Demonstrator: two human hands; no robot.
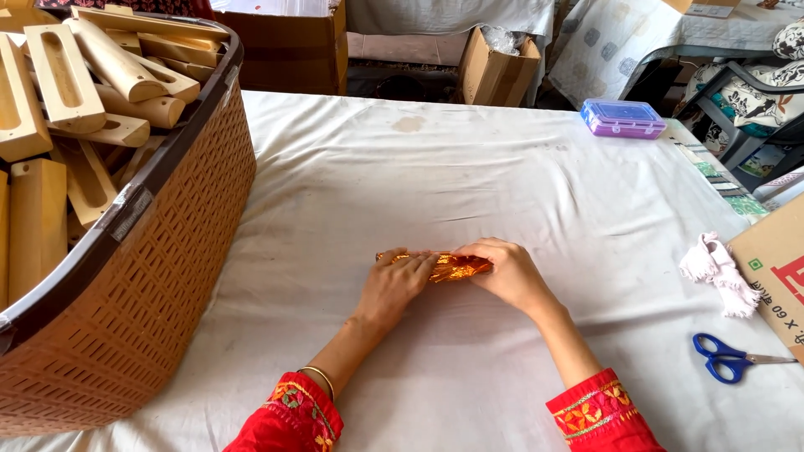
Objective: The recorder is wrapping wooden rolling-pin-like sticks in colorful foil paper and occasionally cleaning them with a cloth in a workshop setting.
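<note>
Red embroidered sleeves (596, 414) frame the near edge of the tabletop (469, 167), which is covered in a white, slightly stained cloth. Both hands rest a little nearer than the middle of it, closed over a small bundle wrapped in shiny orange-gold foil (456, 267): the left hand (395, 283) presses down on its left end with fingers curled over it, and the right hand (507, 269) cups and pinches the right end, so only the crinkled middle and a sliver at the left show. The bundle lies flat on the cloth, long side running left to right. It looks light, and the foil thin and easily creased or torn, likely slippery too; a hold at the two ends, as now, seems safest, with gentle pressure rather than a squeeze. What is inside cannot be seen. Toward the right edge lie blue-handled scissors (727, 357), a crumpled pale pink rag (718, 269) beyond them, and the corner of a cardboard box (775, 268). Along the left edge stands a large brown woven-plastic basket (159, 285) heaped with pale wooden blocks (67, 92), some with long slots. Near the far right corner sits a small purple lidded plastic case (623, 118). Beyond the tabletop stand more cardboard cartons (496, 71).
</note>
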